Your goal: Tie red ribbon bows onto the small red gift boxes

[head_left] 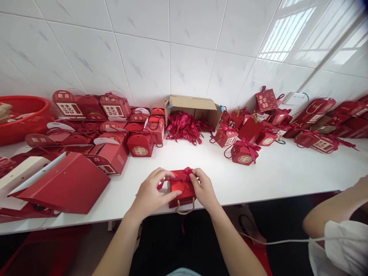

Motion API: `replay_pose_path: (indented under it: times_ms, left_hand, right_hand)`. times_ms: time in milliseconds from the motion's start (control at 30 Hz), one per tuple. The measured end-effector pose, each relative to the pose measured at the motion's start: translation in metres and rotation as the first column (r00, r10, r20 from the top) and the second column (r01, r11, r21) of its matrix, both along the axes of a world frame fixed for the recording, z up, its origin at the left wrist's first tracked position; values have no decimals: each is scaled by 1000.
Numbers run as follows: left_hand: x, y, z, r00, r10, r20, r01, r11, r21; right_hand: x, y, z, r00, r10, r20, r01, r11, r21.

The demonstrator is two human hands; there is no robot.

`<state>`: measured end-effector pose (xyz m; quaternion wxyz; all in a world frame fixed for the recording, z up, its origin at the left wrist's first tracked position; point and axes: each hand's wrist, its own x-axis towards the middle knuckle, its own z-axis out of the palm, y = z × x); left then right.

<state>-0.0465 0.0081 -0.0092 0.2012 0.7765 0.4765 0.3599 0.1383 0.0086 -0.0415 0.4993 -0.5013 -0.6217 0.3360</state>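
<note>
The right hand (203,188) pinched a red ribbon (181,176) between thumb and finger. The left hand (153,188) had its thumb and pointer finger spread apart, both resting on one small red box (188,194). This box sat near the front edge of the table, right before the person, with one rope handle (185,212) hanging toward them. Behind it was one cardboard box (192,101), with one heap of ribbons (184,128) in its open side. To the right sat one little box with a bow (243,155), by a pile of boxes (250,128). To the left lay one big red box (71,184), and farther back, one red tub (25,128). The piles looked too jumbled to count for sure. The table (218,180) was white. One white power strip (294,98) lay by the wall (143,61) of shiny white tiles. At the right was one other person's arm (330,209) with a white sleeve (345,243).
</note>
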Motion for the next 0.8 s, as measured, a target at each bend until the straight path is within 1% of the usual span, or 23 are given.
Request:
replay_pose_path:
  times_ms: [67, 133, 167, 267, 333, 400, 467, 500, 533, 600, 667, 700, 733, 800]
  left_hand:
    - [-7, 1, -9, 998, 41, 50, -40, 999, -32]
    - [-10, 4, -21, 987, 104, 122, -97, 993, -65]
    - [-10, 7, -27, 981, 100, 166, -83, 990, -111]
    - [-7, 15, -39, 949, 45, 312, 50, 956, -289]
    - [-5, 20, -41, 935, 36, 354, 109, 917, -383]
    - [-4, 23, -40, 938, 37, 345, 134, 878, -459]
    - [-4, 24, -36, 944, 28, 329, 153, 845, -512]
    - [-5, 23, -33, 944, 30, 328, 156, 837, -525]
    - [-5, 22, -28, 943, 41, 332, 148, 839, -523]
    - [-5, 19, -16, 933, 75, 351, 106, 876, -471]
    - [-2, 16, 1, 929, 75, 362, 67, 929, -365]
    - [1, 14, 10, 936, 48, 350, 66, 949, -308]
    - [5, 13, 20, 945, -2, 328, 92, 961, -260]
    - [15, 14, 35, 950, -133, 284, 204, 950, -237]
  right_hand:
    - [1, -1, 0, 998, 10, -60, -12, 999, -37]
    - [0, -2, 0, 994, 69, -81, -72, 997, -32]
    - [0, -4, 1, 993, 98, -71, -99, 995, -19]
    - [0, -6, 0, 986, 161, -31, -161, 987, 4]
    - [0, -7, -1, 978, 206, -35, -206, 979, 2]
    - [0, -7, -2, 971, 230, -65, -231, 973, -1]
    - [-1, -7, -3, 973, 204, -112, -207, 978, -9]
    - [-3, -7, -3, 976, 175, -128, -178, 984, -16]
    - [-5, -7, -3, 981, 137, -135, -141, 990, -23]
    - [-11, -7, -4, 992, 46, -122, -50, 998, -31]
    - [-16, -6, -3, 995, -44, -84, 42, 999, -34]
    - [-19, -6, -3, 995, -79, -59, 78, 996, -32]
    - [-20, -6, -2, 994, -102, -27, 102, 995, -24]
    - [-22, -7, 2, 994, -102, 51, 101, 995, 18]
